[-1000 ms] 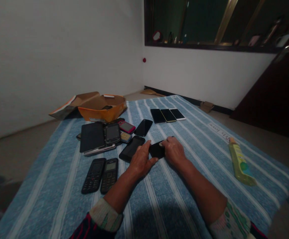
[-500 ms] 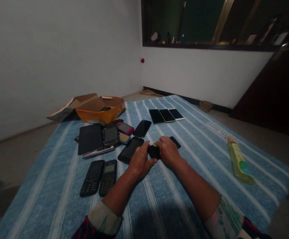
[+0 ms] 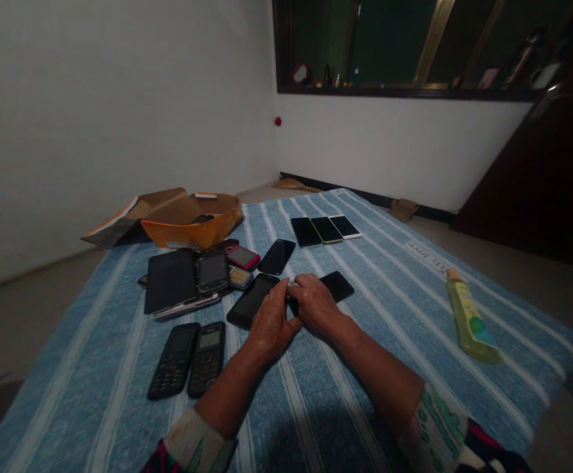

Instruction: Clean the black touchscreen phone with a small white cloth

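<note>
My left hand [image 3: 273, 316] and my right hand [image 3: 313, 302] meet at the middle of the blue striped cloth [image 3: 365, 394]. Between them shows a dark sliver of a black phone [image 3: 293, 306], mostly covered by the fingers, which are closed around its sides. Just beyond my right hand lies another black phone [image 3: 338, 285], partly hidden by it. A larger black phone [image 3: 252, 302] lies flat against the left side of my left hand. Farther back is a glossy black phone [image 3: 277, 256].
Three phones [image 3: 324, 230] lie in a row at the back. Two keypad phones [image 3: 174, 361] lie front left. Behind them is a pile with a black tablet-like slab [image 3: 171, 281] and a pink phone [image 3: 243, 257]. An open orange box [image 3: 188, 234] stands back left, a green bottle [image 3: 471, 322] lies right.
My right hand has moved left, closer to my left hand, covering most of the phone between them. More of the black phone beyond my right hand now shows. The view has shifted slightly.
</note>
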`<state>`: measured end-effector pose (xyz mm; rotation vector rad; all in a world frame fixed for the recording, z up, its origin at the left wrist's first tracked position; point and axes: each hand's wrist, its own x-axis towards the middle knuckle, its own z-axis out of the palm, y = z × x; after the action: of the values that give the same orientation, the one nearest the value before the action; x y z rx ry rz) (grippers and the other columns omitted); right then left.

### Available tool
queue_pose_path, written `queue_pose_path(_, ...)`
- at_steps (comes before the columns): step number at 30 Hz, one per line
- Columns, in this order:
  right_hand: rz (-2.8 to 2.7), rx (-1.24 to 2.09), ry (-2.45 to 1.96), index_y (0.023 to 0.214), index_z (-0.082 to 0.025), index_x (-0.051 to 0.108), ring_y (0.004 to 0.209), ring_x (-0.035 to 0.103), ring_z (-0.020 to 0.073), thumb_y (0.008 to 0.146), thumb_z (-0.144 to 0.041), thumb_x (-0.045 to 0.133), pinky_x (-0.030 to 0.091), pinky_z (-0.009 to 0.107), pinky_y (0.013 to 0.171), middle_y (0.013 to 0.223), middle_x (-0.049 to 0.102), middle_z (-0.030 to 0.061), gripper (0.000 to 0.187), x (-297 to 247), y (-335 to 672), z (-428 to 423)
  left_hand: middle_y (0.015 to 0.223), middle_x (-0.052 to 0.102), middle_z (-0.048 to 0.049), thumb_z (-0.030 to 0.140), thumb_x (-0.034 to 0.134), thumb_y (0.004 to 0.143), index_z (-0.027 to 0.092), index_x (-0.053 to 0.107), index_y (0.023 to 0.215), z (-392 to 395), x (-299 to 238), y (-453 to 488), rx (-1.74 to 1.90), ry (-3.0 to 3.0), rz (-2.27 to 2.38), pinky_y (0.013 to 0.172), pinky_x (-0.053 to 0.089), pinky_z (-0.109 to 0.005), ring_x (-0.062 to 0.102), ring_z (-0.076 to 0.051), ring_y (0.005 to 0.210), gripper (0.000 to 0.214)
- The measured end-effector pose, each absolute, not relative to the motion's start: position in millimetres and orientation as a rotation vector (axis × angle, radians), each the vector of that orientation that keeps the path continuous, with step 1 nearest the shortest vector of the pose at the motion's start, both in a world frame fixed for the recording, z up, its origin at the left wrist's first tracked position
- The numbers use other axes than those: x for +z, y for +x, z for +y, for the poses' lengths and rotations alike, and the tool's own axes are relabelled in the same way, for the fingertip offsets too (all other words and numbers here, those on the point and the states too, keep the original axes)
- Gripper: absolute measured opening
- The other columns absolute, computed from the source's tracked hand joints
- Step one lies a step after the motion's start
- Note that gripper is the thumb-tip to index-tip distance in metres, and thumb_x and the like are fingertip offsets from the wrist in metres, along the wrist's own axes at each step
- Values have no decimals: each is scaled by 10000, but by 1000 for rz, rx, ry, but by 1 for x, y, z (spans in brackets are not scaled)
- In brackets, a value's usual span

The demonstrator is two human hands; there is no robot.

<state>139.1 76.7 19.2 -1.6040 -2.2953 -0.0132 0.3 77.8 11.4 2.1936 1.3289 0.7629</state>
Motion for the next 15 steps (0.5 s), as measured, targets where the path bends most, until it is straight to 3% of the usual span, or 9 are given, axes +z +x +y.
queue_pose_path(7, -2354, -32, -1699, 1012, -159, 667, 970, 492, 230, 921, -146, 416, 400, 341, 807, 1012, 596, 101, 267, 28, 130, 87, 1381, 509, -178, 172, 646, 685, 144, 351, 1396, 79, 9, 1, 767, 2170, 1342, 1068, 387, -492, 487, -334, 1276, 770)
queue_pose_path(15, -2304, 0, -1756, 1010, -157, 674, 980, 504, 225, 920, -148, 425, 408, 327, 818, 1008, 606, 95, 265, 31, 131, 85, 1319, 573, -163, 250, 669, 717, 143, 365, 1402, 79, 12, 1, 723, 2178, 1392, 1007, 441, -483, 546, -332, 1200, 757)
